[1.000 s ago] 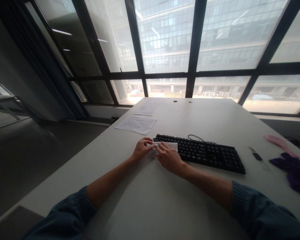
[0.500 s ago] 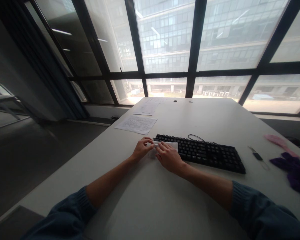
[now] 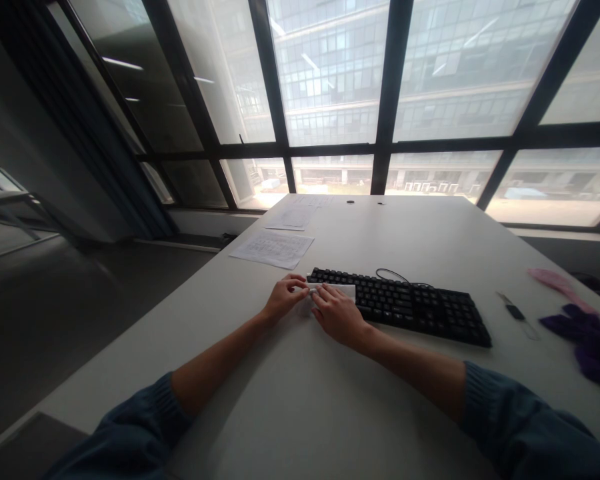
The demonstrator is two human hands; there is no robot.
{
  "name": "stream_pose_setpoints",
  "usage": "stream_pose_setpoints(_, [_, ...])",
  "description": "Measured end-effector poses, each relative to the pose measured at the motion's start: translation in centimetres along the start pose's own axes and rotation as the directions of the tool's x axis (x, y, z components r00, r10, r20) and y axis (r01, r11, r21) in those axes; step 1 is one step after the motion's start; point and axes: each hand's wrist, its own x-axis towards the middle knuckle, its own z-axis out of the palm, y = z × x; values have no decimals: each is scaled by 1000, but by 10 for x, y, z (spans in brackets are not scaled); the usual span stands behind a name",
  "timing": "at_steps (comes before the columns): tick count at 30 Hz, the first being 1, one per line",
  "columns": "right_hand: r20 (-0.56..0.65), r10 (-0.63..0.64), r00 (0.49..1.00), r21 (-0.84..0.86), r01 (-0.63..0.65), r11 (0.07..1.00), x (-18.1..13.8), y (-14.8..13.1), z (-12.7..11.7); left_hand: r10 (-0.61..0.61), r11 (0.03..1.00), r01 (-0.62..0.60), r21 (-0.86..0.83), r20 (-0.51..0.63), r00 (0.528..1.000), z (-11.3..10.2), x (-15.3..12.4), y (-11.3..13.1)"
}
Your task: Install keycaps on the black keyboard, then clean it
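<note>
A black keyboard (image 3: 420,307) lies slantwise on the white desk, and a folded white sheet (image 3: 349,291), paper or tissue, covers part of its left end. My left hand (image 3: 284,297) is at the sheet's left end, thumb and fingers closed in a pinch on it. Fingers stretched out and slightly spread, my right hand (image 3: 339,313) lies over the sheet, its fingertips close to those of the left. A small whitish bit of the sheet shows between the two hands. My right hand hides the sheet's lower part and some keys.
Printed paper sheets (image 3: 273,248) lie on the desk (image 3: 305,413) beyond my left hand. Right of the keyboard are a small dark-handled tool (image 3: 515,311), a pink item (image 3: 555,281) and a purple cloth (image 3: 593,347). A cable (image 3: 393,273) loops behind the keyboard.
</note>
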Motion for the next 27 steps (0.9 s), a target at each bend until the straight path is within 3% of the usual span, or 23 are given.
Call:
stream_pose_setpoints(21, [13, 8, 1000, -2, -8, 1000, 0, -1, 0, 11, 999, -14, 50, 56, 998, -1, -1, 5])
stream_pose_setpoints(27, [-9, 114, 993, -40, -114, 993, 2, 0, 5, -31, 999, 32, -18, 50, 998, -1, 1, 7])
